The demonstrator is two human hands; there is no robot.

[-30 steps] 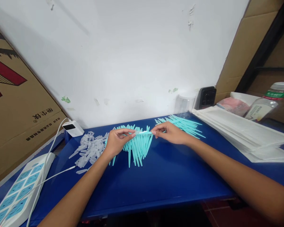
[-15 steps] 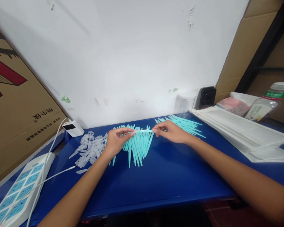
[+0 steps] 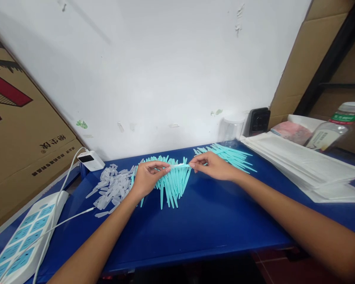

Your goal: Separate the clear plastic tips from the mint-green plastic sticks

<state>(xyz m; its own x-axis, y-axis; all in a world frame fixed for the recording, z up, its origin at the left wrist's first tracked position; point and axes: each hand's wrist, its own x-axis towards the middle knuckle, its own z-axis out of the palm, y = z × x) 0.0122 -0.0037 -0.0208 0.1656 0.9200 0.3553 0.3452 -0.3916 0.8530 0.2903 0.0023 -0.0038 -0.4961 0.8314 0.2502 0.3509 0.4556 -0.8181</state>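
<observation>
Stick (image 3: 182, 165) held at both ends.
Left hand (image 3: 149, 176) pinches one end, right hand (image 3: 214, 166) the other, over a turquoise pile (image 3: 173, 185).

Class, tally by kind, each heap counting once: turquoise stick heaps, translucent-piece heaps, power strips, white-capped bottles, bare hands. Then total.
Heaps of slim turquoise sticks: 2
Heap of translucent pieces: 1
White power strip with blue sockets: 1
Clear white-capped bottle: 1
Bare left hand and right hand: 2
Total: 7
</observation>
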